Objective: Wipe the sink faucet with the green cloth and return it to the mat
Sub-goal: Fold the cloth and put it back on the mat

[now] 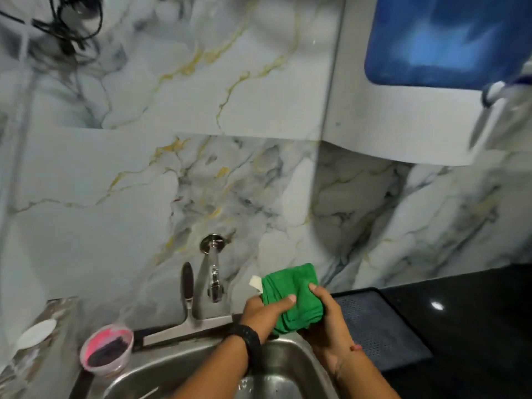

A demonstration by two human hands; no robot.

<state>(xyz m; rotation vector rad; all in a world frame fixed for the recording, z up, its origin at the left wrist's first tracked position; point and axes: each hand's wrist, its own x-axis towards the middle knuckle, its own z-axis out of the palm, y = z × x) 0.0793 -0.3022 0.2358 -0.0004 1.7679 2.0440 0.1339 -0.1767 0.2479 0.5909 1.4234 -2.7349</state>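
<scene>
Both hands grip the folded green cloth point(290, 298), a plush, layered wad with a white tag, above the back rim of the steel sink point(184, 367). The left hand point(262, 312) pinches its near side, thumb on top; the right hand point(325, 315) wraps its right edge. The chrome faucet point(213, 272) juts from the marble wall just left, apart from it. The dark perforated mat point(380, 326) lies right.
</scene>
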